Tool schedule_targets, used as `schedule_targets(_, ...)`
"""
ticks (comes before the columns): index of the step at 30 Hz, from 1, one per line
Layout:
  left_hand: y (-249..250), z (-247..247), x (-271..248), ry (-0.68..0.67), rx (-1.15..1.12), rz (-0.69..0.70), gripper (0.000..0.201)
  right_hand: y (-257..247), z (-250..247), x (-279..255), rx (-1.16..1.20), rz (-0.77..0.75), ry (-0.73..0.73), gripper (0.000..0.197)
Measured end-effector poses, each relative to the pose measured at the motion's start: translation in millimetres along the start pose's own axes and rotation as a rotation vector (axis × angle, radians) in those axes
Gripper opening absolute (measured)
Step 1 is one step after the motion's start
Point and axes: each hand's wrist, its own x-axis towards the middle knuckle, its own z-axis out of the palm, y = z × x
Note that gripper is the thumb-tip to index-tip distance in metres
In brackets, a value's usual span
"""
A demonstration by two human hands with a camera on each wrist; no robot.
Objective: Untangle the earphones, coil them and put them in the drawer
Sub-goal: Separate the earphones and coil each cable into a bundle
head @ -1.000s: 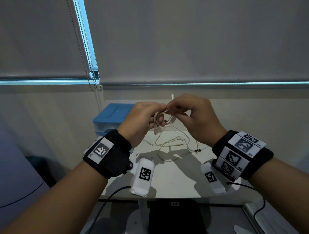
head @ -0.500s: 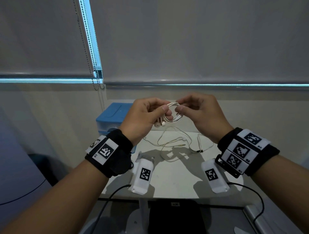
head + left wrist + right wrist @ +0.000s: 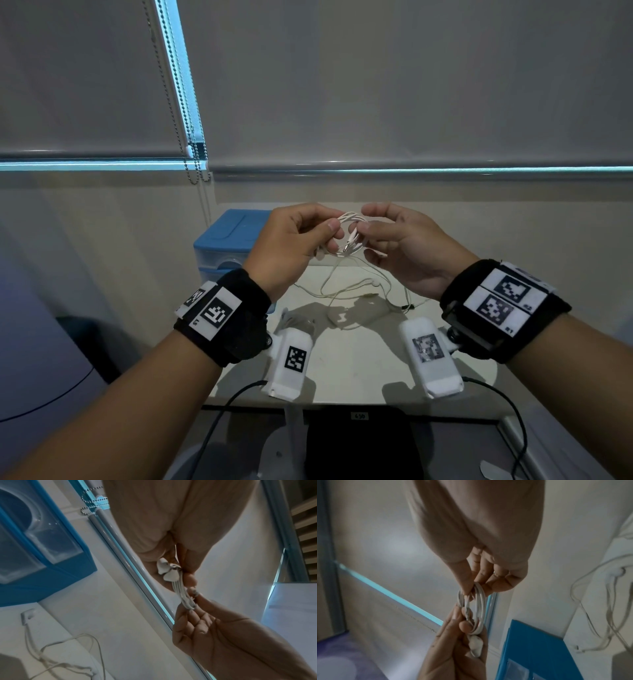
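A small coil of white earphones (image 3: 349, 219) hangs in the air between both hands, above the table. My left hand (image 3: 330, 236) pinches its left side with thumb and fingers. In the left wrist view the two earbuds (image 3: 167, 572) bunch at those fingertips. My right hand (image 3: 370, 222), palm turned up, pinches the coil's right side. The right wrist view shows the coil (image 3: 478, 601) as a loop of several turns between both pinches. The blue drawer unit (image 3: 233, 240) stands at the table's back left, its drawer closed.
A second, loose tangle of white earphone cable (image 3: 356, 294) lies on the white table (image 3: 342, 363) under my hands. A bead chain (image 3: 191, 154) hangs from the window blind behind. A black object (image 3: 359, 445) sits below the table's front edge.
The cable has gone from a loose bunch worked between close fingers to a tidy loop. My hands have drawn slightly apart, and the right palm has turned upward.
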Motion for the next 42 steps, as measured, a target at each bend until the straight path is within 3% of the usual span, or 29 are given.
schedule_targets(7,0,-2,2,-0.006,0.006,0.004,0.019,-1,-1,-3,0.067,0.037,-0.063,0.037)
schedule_targets(13,-7,4,3,0.010,-0.158,-0.077,0.017,4,6,-7,-0.266,-0.309,0.063,0.030)
schedule_targets(18,-7,9,1,-0.003,-0.189,-0.119,0.016,14,9,-7,-0.241,-0.404,0.155,0.030)
schedule_targets(23,-6,10,0,-0.012,-0.147,-0.085,0.016,16,15,-7,-0.049,-0.301,0.223,0.033)
schedule_targets(26,-8,8,1,-0.006,-0.120,-0.061,0.016,14,17,-6,0.082,-0.160,0.182,0.033)
schedule_targets(30,-12,2,1,-0.009,-0.066,-0.041,0.017,10,13,-7,0.013,-0.031,0.086,0.031)
schedule_targets(36,-12,-2,1,-0.006,-0.087,-0.045,0.019,4,9,-11,-0.449,-0.164,0.021,0.036)
schedule_targets(39,-13,-4,2,-0.014,-0.089,-0.041,0.019,3,7,-10,-0.494,-0.191,0.014,0.033)
schedule_targets(42,-12,-5,2,-0.030,-0.061,-0.027,0.020,3,5,-8,-0.499,-0.232,0.014,0.016)
